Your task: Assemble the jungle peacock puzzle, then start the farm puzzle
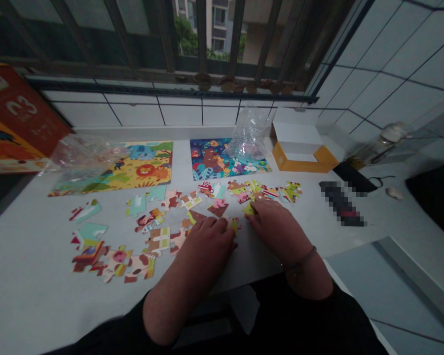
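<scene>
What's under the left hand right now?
A yellow-green puzzle piece shows at the thumb side of the left hand; a brown piece lies just beyond the hand. Anything beneath the palm is covered.

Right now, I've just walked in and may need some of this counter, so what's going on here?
A person is handling jigsaw pieces on a white counter. The right hand has its fingertips at a yellow-green piece; whether it is gripped is unclear. The left hand is beside a small green piece. Many pieces lie spread around, with two picture sheets and an open yellow box behind.
</scene>
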`<state>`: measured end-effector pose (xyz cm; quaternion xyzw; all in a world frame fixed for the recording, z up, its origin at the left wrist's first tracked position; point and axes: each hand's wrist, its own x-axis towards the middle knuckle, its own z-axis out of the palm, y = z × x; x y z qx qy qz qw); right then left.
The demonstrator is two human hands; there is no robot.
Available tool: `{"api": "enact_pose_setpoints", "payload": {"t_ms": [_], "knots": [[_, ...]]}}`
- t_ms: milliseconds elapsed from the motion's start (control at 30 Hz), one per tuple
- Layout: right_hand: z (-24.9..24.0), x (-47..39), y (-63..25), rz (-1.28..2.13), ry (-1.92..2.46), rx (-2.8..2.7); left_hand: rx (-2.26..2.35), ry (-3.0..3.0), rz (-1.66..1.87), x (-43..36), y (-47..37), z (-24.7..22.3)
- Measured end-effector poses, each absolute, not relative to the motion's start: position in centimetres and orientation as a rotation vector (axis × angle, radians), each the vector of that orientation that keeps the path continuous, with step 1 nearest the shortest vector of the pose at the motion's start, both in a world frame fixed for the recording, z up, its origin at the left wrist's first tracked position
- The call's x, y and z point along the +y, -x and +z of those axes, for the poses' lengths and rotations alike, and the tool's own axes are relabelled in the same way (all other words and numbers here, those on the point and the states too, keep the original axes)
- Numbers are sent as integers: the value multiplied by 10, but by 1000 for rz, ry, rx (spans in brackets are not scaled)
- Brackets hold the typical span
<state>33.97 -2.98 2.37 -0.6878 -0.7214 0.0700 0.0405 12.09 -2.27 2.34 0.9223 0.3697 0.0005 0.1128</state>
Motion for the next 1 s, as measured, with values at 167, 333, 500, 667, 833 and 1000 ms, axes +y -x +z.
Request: {"api": "enact_pose_setpoints", "payload": {"t_ms": [167,333,500,667,833,1000], "knots": [[22,-32,-325,244,2043,-2235,1100,-2689,20,-22,-121,22],[-2,-12,-323,110,1907,-2164,1082,-2737,72,-23,-121,13],[-18,4,-314,148,1943,-2163,1081,-2760,113,-24,-121,8],[-17,0,-316,112,1924,-2137,1083,-2729,58,-23,-121,16],[-13,-7,-326,86,1870,-2168,1112,-2693,144,-17,-113,10],[-8,-13,-327,53,2003,-2163,1282,-2676,235,-5,-97,-4]]}}
